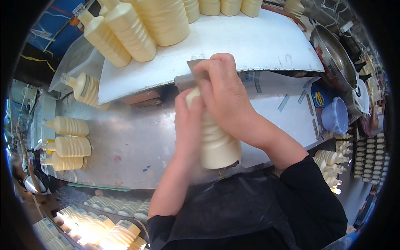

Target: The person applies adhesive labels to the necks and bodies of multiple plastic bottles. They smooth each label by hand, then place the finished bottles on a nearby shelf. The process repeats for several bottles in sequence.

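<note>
A cream-coloured plastic bottle (pixel 221 148) with ribbed sides leans away from me in front of my body, its base nearest me. My left hand (pixel 188 114), a little blurred, is closed around the bottle's left side near the shoulder. Over the upper part bends my right hand (pixel 225 85), fingers curled and pinching a thin, flat greyish piece (pixel 195 64) close to the bottle's neck. Just beyond the fingers shows a clear threaded neck (pixel 198 56). Fingers cover much of the shoulder, so the exact contact there is hidden.
Several similar bottles (pixel 129 31) stand on a raised white board (pixel 250 41) at the back. More lie at the left of the metal table (pixel 125 146). Printed strips rest on a white sheet (pixel 271 121). A blue bucket (pixel 334 116) and steel pan (pixel 333 56) are at right.
</note>
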`<state>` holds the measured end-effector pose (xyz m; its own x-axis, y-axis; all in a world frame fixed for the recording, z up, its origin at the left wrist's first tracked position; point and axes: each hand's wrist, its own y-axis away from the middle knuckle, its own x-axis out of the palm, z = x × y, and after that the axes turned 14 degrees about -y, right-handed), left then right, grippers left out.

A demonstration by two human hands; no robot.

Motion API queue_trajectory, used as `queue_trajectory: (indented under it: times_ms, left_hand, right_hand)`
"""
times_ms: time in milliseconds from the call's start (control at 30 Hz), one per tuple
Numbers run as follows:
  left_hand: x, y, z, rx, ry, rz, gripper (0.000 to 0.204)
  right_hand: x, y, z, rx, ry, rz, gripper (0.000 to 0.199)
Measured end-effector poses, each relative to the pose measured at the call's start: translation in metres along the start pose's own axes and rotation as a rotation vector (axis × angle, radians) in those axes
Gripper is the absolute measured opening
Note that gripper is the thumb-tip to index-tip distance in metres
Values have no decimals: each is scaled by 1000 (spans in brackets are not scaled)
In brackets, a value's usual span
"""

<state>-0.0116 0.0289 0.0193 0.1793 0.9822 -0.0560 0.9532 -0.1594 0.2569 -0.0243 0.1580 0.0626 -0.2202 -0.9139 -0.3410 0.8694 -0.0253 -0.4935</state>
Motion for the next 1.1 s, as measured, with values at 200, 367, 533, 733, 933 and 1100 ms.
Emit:
queue_trajectory:
  times_ms: [200, 367, 533, 733, 933, 1100]
  left_hand:
    - [-5, -5, 14, 80, -41, 24, 46]
    - [-9, -9, 26, 142, -32, -10, 47]
    - [-5, 8, 5, 259, -416, -267, 56]
    - [2, 39, 4, 478, -1066, -152, 88]
    - [5, 39, 6, 446, -942, -134, 99]
    - [5, 38, 8, 426, -830, -145, 101]
  right_hand:
    - [-31, 16, -51, -58, 68, -79, 31]
    - [-37, 23, -65, -5, 24, -113, 31]
    - [-32, 4, -32, -73, -84, -147, 28]
    - [-2, 3, -8, 33, -83, 40, 30]
    - [-29, 17, -56, -26, -17, -97, 34]
    - [-29, 25, -78, -27, -31, -150, 35]
